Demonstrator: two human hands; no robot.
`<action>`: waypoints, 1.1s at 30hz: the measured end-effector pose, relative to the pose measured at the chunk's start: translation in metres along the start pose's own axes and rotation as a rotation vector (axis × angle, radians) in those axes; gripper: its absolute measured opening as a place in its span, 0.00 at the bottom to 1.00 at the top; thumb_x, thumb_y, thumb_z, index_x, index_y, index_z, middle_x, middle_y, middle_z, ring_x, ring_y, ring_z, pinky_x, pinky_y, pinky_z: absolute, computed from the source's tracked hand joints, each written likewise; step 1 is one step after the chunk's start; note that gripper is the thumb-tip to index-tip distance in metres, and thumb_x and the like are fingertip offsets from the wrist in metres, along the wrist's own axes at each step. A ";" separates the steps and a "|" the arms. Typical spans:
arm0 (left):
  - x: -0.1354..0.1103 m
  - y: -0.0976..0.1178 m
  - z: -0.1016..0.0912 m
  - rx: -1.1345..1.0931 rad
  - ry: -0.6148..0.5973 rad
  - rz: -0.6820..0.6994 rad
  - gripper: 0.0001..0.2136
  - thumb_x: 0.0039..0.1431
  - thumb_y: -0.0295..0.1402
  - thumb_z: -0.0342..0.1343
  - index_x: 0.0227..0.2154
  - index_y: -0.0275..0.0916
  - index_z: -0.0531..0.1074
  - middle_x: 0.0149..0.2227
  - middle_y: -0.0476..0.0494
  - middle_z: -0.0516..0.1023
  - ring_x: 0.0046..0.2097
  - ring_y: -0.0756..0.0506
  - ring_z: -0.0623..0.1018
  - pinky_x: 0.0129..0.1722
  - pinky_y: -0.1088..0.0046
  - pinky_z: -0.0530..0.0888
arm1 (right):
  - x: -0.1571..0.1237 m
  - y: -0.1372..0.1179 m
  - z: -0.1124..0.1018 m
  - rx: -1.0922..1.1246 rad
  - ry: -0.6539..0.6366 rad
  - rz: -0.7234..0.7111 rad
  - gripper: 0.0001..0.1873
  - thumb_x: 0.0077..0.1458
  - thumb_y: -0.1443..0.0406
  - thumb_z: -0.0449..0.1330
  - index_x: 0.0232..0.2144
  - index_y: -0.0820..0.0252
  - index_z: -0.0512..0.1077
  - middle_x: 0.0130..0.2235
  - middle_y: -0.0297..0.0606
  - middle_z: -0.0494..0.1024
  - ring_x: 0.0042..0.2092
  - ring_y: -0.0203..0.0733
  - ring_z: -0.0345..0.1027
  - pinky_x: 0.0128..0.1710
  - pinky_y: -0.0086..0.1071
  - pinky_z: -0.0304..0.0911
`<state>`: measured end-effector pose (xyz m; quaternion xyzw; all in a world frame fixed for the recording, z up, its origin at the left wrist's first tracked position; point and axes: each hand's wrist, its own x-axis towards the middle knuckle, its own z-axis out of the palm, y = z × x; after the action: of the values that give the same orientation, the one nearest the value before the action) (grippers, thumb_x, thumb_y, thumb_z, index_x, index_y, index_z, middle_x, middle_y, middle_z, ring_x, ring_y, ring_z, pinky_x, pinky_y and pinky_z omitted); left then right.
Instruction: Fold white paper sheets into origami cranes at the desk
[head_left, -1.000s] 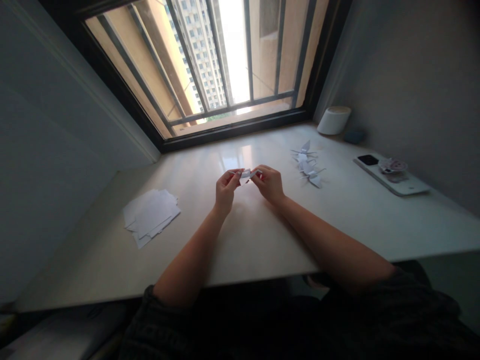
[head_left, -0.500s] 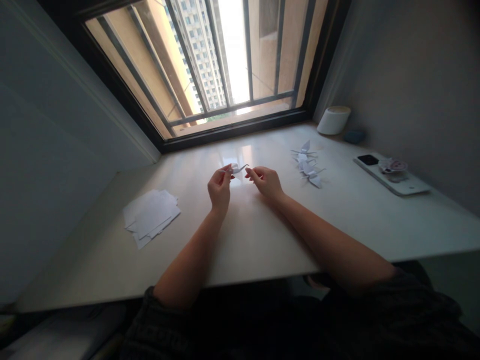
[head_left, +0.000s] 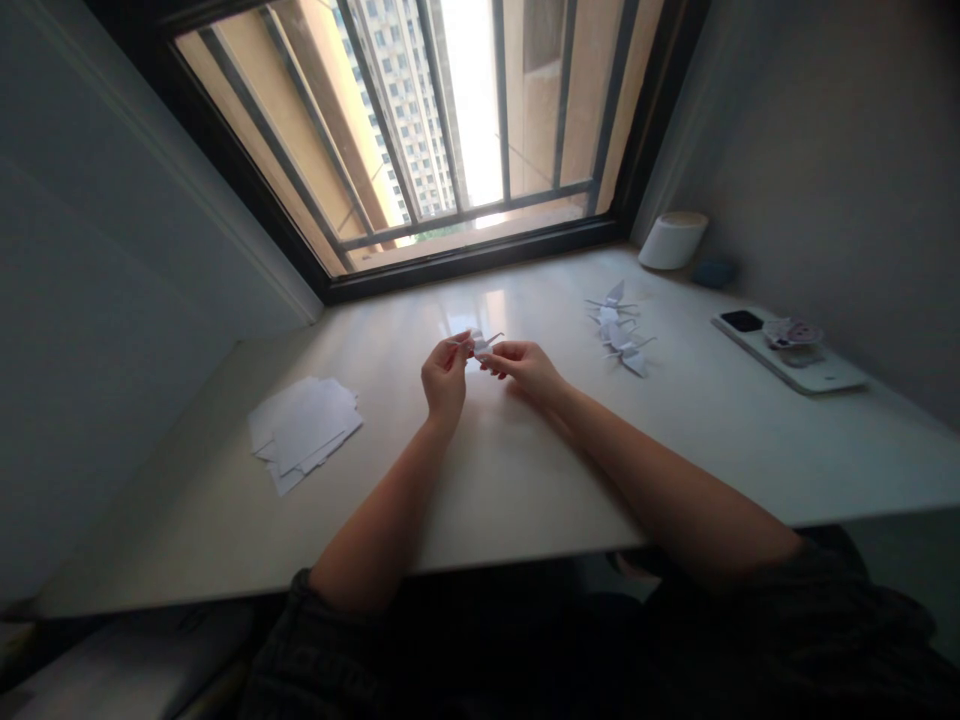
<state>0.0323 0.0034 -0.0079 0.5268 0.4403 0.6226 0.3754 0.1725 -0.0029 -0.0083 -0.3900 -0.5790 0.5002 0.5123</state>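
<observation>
- Here's the crane (head_left: 481, 344), mid-scene, held btwn both hands over the table (head_left: 487, 490), white paper, thin tip sticking up on the R side
- L hand (head_left: 444, 378) is narrow, thumb + fingers pinched on the crane's L end, prob to steady it; light grip makes sense, as thin paper would crush easily
- R hand (head_left: 531, 366) also narrow, fingertips on the crane's near R side, looks like a pinch at the edge, tho exact hold too small to be sure
- Sheets (head_left: 311, 428) piled loosely on the L, well apart from the hands, prob to leave working room
- Row of cranes (head_left: 616, 322) over on the R, bunched close, maybe kept aside so they don't get knocked
- Phone (head_left: 825, 376) lies farther R, nr the wall, w/ a round thing on its back
</observation>
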 end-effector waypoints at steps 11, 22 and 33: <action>-0.003 0.006 0.002 -0.011 0.013 -0.016 0.14 0.52 0.43 0.61 0.35 0.39 0.77 0.36 0.44 0.81 0.34 0.48 0.79 0.35 0.71 0.75 | 0.000 -0.005 0.002 0.037 0.084 -0.039 0.22 0.40 0.47 0.66 0.20 0.59 0.72 0.23 0.35 0.75 0.26 0.34 0.64 0.29 0.31 0.60; -0.002 0.004 0.002 0.012 0.048 -0.029 0.14 0.53 0.44 0.60 0.35 0.38 0.77 0.35 0.43 0.81 0.32 0.47 0.80 0.32 0.72 0.75 | -0.002 -0.006 0.004 0.015 0.082 -0.027 0.21 0.35 0.50 0.70 0.19 0.61 0.71 0.21 0.30 0.68 0.26 0.33 0.58 0.28 0.31 0.54; -0.003 0.004 0.002 0.042 0.057 -0.045 0.12 0.54 0.42 0.59 0.34 0.38 0.77 0.37 0.43 0.81 0.31 0.48 0.79 0.30 0.73 0.74 | -0.004 -0.007 0.004 0.033 0.094 -0.031 0.17 0.39 0.53 0.69 0.18 0.60 0.75 0.22 0.35 0.75 0.28 0.37 0.65 0.33 0.33 0.59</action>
<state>0.0350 -0.0004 -0.0045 0.5068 0.4752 0.6194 0.3656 0.1694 -0.0087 -0.0023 -0.3955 -0.5518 0.4827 0.5532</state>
